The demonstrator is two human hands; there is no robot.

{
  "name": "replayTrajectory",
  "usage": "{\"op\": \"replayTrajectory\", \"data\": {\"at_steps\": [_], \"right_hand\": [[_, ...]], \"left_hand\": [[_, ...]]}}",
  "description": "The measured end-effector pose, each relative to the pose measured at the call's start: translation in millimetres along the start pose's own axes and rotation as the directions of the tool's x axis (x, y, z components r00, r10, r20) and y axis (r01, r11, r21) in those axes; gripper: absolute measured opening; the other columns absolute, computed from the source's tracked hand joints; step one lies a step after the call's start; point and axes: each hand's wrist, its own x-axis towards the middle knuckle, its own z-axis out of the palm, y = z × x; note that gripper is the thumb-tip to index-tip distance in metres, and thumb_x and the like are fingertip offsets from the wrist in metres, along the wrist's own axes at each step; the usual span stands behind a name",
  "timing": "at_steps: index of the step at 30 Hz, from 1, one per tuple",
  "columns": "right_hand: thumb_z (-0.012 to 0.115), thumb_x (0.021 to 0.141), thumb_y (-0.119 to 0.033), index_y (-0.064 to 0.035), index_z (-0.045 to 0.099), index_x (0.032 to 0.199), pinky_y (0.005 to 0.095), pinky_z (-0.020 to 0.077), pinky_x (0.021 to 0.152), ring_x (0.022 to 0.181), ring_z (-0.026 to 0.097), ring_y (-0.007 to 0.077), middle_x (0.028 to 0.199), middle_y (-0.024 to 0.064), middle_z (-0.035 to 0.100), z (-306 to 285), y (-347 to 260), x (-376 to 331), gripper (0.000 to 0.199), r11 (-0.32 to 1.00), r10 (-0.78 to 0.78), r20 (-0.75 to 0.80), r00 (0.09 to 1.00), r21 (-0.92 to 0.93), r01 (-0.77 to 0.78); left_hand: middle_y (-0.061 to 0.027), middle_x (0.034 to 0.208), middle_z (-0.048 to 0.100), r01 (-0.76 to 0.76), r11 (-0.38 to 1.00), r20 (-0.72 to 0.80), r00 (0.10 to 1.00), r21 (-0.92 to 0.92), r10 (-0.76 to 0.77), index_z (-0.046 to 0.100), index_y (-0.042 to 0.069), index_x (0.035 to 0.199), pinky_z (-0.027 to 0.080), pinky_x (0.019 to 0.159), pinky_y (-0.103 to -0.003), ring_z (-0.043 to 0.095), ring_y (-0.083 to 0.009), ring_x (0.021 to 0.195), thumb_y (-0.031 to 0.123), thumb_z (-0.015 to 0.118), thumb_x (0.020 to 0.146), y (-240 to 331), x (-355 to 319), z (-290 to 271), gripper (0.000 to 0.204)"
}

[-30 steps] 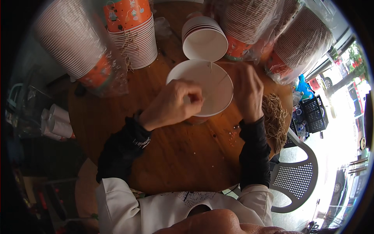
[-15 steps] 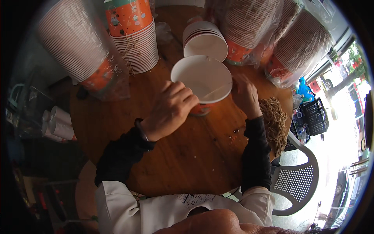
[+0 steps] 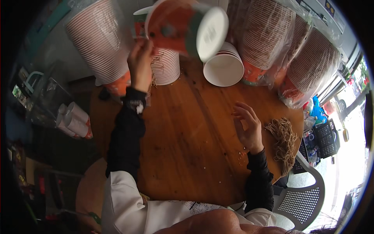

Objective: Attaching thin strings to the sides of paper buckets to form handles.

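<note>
Fingers (image 3: 141,50) around raised cup (image 3: 183,27)

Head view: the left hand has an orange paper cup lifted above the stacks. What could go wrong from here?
1. The left hand grips the orange cup only near its rim, tilted sideways and blurred; it might slip and fall.
2. The cup hangs above the unwrapped cup stack; a careless set-down could topple it.
3. The right hand lies open beside the loose string bundle near the table edge, and could brush it off.

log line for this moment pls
left hand: holds orange paper cup raised, tilted | right hand: open, empty, over wooden table | noodle bundle: beside right hand
</note>
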Motion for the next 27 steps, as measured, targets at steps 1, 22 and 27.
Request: {"op": "replayTrajectory", "data": {"at_steps": [1,22,27], "right_hand": [[0.06,0.083,0.006,-0.0016,0.063,0.114,0.031,0.0552,0.077,0.09,0.068,0.0226,0.123,0.0147,0.06,2,2,-2,0.032,1.0,0.017,-0.001,1.0,-0.006,-0.017],[0.059,0.087,0.004,0.0009,0.066,0.1,0.0339,0.0543,0.07,0.082,0.068,0.0309,0.095,0.0152,0.067,17,15,-10,0.015,0.989,-0.044,-0.016,0.999,-0.139,0.041],[0.06,0.086,0.001,-0.0013,0.065,0.1,0.0358,0.0542,0.067,0.078,0.067,0.032,0.093,0.0135,0.067,14,24,-14,0.015,0.983,-0.027,-0.037,0.999,-0.185,0.02]], "left_hand": [[-0.0041,0.098,0.063,0.007,0.998,-0.082,0.997,-0.063,-0.012,0.062,-0.002,0.104,0.051,0.079,-0.028,0.061,-0.013,0.086,0.012,0.066,0.093,0,23,-4,0.018],[-0.0213,0.138,0.048,-0.738,0.105,0.573,0.597,0.666,0.561,0.05,0.01,0.137,0.037,0.106,-0.042,0.045,-0.0383,0.127,0.034,0.056,0.097,39,132,4,0.047],[-0.0213,0.143,0.042,-0.703,-0.01,0.66,0.663,0.712,0.354,0.045,0.017,0.143,0.034,0.109,-0.046,0.037,-0.0422,0.133,0.034,0.061,0.093,-9,128,-17,0.055]]}}
